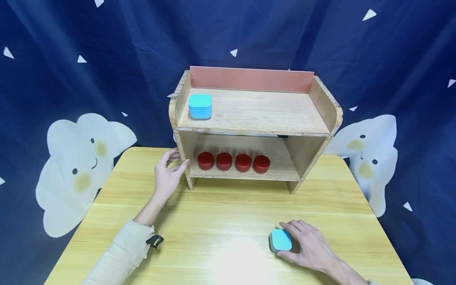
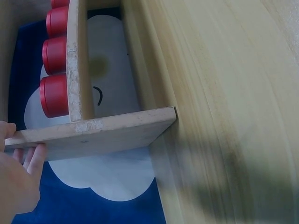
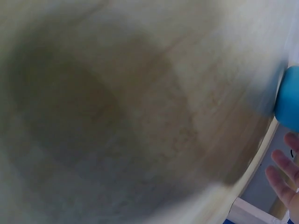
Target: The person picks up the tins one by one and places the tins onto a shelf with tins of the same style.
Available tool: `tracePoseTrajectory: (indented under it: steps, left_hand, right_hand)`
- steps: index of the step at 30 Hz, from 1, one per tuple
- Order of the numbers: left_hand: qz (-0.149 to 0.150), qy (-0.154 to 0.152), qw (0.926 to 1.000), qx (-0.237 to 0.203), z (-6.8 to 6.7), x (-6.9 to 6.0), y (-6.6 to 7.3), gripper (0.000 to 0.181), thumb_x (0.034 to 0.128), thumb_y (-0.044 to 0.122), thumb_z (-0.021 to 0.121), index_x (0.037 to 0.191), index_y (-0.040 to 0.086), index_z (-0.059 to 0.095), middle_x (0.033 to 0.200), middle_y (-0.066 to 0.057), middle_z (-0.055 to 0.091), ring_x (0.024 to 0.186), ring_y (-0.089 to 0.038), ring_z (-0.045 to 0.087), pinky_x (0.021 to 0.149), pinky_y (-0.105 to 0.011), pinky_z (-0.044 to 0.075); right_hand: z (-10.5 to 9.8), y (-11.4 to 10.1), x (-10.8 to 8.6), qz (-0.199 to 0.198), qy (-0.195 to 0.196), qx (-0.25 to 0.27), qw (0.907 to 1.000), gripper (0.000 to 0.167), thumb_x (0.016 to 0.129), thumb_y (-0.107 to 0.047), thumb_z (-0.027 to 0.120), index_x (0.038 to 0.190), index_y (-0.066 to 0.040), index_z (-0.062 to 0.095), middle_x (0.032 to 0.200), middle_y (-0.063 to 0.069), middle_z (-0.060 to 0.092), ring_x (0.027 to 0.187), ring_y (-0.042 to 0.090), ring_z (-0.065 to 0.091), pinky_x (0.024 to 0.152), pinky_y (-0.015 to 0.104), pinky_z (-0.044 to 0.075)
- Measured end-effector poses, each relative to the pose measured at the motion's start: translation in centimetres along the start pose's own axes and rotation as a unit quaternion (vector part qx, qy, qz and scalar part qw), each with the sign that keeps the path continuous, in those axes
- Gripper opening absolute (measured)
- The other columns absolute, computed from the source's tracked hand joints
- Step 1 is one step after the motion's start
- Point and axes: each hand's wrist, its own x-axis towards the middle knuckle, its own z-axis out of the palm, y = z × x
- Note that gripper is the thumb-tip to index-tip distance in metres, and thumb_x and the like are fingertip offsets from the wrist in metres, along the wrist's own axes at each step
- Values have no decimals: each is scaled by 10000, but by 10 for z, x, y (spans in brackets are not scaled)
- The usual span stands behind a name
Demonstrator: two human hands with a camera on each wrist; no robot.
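My left hand (image 1: 167, 174) holds the left side panel of a small wooden shelf (image 1: 249, 128), thumb at its front edge and fingers on the outer face. The left wrist view shows the same hand (image 2: 21, 179) at that panel. On the table, a light-blue rounded-square tin (image 1: 280, 240) sits between the spread thumb and fingers of my right hand (image 1: 311, 247). In the right wrist view some fingers (image 3: 280, 184) are straight and apart from the blue tin (image 3: 289, 100). Another blue tin (image 1: 200, 106) stands on the shelf's top board, at the left.
Several round red tins (image 1: 224, 161) stand in a row on the lower board; some red tins (image 2: 55, 95) also show in the left wrist view. The shelf stands at the back of the wooden table (image 1: 199, 221). Behind hangs a dark-blue curtain (image 1: 149, 55) with cloud prints.
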Motion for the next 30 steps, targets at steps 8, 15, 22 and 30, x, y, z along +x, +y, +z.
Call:
tracePoseTrajectory:
  steps: [8, 15, 22, 30]
  left_hand:
    - [37, -10, 10000, 26, -1, 0, 0, 425, 914, 17, 796, 1316, -24, 662, 1168, -266, 727, 951, 52, 626, 765, -83, 602]
    - [9, -10, 10000, -22, -1, -1, 1, 420, 911, 14, 800, 1310, -12, 670, 1166, -260, 732, 948, 41, 627, 754, -78, 602]
    - [7, 20, 9999, -142, -1, -1, -3, 422, 908, -12, 791, 1308, -30, 658, 1173, -275, 722, 964, 42, 631, 775, -90, 612]
    - [-21, -17, 9998, -213, 0, -1, -3, 429, 910, -16, 786, 1317, -35, 653, 1184, -283, 712, 970, 48, 631, 787, -97, 616]
  right_hand:
    - [1, -1, -1, -3, 31, 214, 9998, 697, 704, -634, 909, 1228, -204, 747, 1060, -154, 694, 880, -27, 597, 669, 146, 536]
    - [1, 0, -3, -17, 91, 404, 9991, 667, 702, -581, 931, 1217, -198, 752, 1095, -140, 704, 906, -7, 629, 691, 158, 564]
    - [3, 4, 1, -234, 296, 488, 9981, 623, 719, -576, 925, 1186, -201, 751, 1093, -142, 707, 902, -6, 630, 695, 146, 559]
    - [3, 4, 8, -473, 471, 445, 9968, 603, 754, -586, 901, 1189, -199, 746, 1088, -127, 712, 879, -2, 623, 668, 113, 521]
